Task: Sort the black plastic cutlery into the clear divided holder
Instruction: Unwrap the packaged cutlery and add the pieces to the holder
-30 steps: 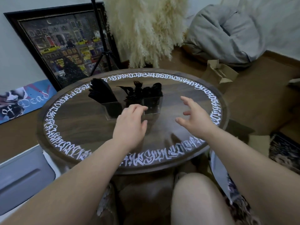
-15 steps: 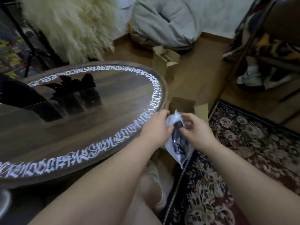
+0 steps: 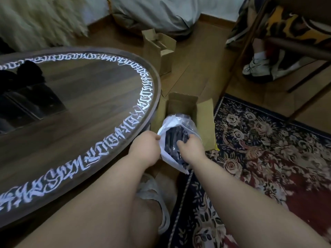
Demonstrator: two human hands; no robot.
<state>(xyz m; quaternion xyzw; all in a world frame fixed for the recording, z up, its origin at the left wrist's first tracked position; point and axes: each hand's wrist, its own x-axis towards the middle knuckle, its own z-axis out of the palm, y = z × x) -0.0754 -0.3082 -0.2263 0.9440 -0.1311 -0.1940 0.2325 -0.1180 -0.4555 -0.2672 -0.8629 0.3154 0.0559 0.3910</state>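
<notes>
- The left hand is pinching the left edge of a clear bag, fingers curled on the plastic at the bag's mouth.
- The right hand is gripping the bag's right side, fingers curled round it and pressing into the plastic.
- The bag is hanging between both hands, off the table, just past its right edge and above the floor.
- The cutlery is showing as a dark mass inside the bag; single pieces cannot be told apart.
- The holder is standing near the table's left edge, blurred, with dark shapes rising out of it; which compartments they fill cannot be told.
- An open box is sitting on the floor directly behind the bag, just beside the table's right edge, its flaps standing up.
- A taller carton is standing on the floor beyond the table's far right edge, well apart from the hands.
- A patterned rug is lying to the right of the box, reaching under the right forearm.
- A slippered foot is resting on the floor below the hands, between table and rug.
- A sneaker is lying beneath furniture at the far right.
- A grey cushion and a pale fluffy mass are lying at the far side of the room.
</notes>
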